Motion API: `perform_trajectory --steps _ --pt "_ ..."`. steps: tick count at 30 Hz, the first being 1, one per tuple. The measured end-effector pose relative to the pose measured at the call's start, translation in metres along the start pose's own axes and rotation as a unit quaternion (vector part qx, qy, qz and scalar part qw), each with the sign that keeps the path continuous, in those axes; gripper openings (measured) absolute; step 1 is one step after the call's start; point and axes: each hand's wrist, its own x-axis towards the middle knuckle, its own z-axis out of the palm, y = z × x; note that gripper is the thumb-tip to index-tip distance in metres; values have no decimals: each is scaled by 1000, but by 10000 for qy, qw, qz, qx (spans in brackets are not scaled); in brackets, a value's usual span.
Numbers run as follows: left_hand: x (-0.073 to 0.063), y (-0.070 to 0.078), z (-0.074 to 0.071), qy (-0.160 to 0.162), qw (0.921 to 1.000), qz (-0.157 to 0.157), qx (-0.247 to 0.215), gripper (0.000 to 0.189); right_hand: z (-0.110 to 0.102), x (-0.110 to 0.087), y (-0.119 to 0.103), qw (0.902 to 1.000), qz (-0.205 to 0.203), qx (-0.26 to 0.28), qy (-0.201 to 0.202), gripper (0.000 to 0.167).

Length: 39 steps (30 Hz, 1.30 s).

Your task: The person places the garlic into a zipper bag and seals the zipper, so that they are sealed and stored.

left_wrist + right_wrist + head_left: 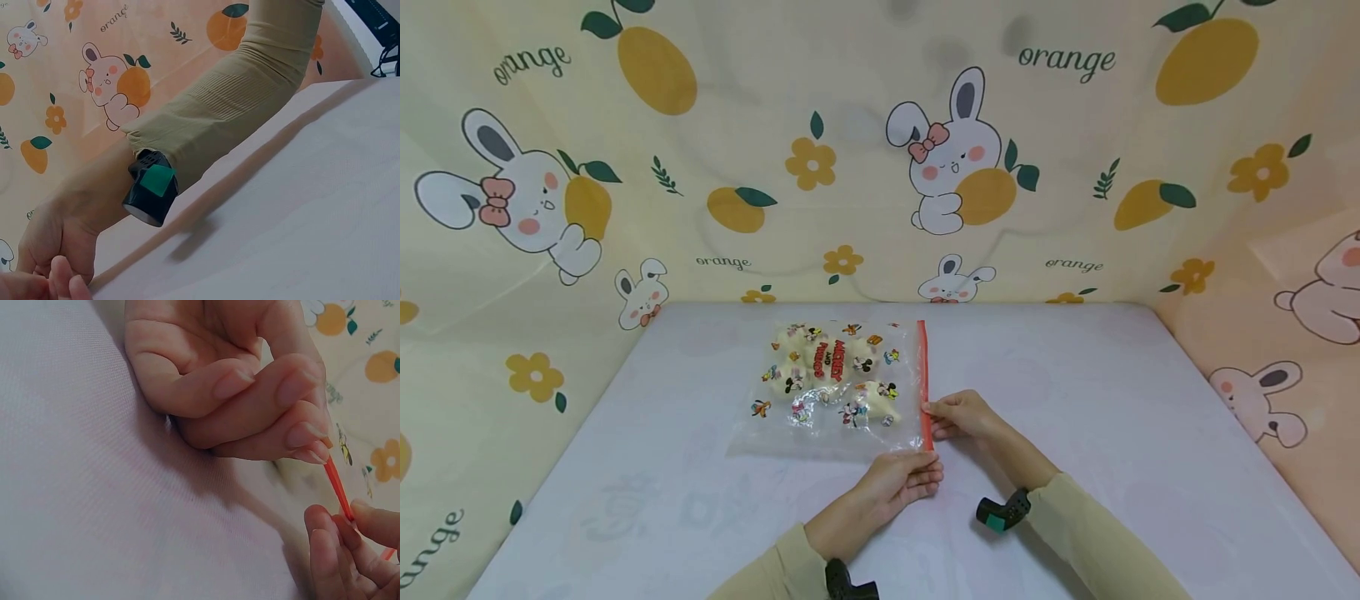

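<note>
A clear zip bag printed with cartoon figures and red lettering lies on the white table, its red zip edge facing right. Several cream-coloured lumps show through the plastic. At the near end of the zip edge, my left hand pinches the corner between thumb and fingers. Slightly farther along, my right hand pinches the same edge. The right wrist view shows the left hand large with curled fingers, the red strip running from it to the right hand.
The white table meets a fabric backdrop with rabbits and oranges at the back and sides. A black wrist camera hangs below the right sleeve, another by the left. A black object appears at the left wrist view's corner.
</note>
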Motion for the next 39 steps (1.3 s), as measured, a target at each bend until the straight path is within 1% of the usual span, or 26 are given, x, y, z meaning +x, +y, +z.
perform_trajectory --steps 9,14,23,28,34,39 --pt "2 -2 0 -6 10000 59 16 36 0 2 -2 10000 -54 50 8 38" --pt "2 -2 0 -16 10000 81 31 36 1 2 -4 10000 -29 -24 80 38" --pt "3 -1 0 22 10000 22 48 33 0 4 -5 9999 56 -28 148 35" --pt "2 -2 0 19 10000 49 51 33 -1 6 -5 9998 87 -17 202 34" --pt "3 -2 0 17 10000 54 50 33 -1 9 -6 9995 135 -148 252 36" --pt "2 -1 0 48 10000 12 38 33 -1 11 -6 9994 175 -104 275 38"
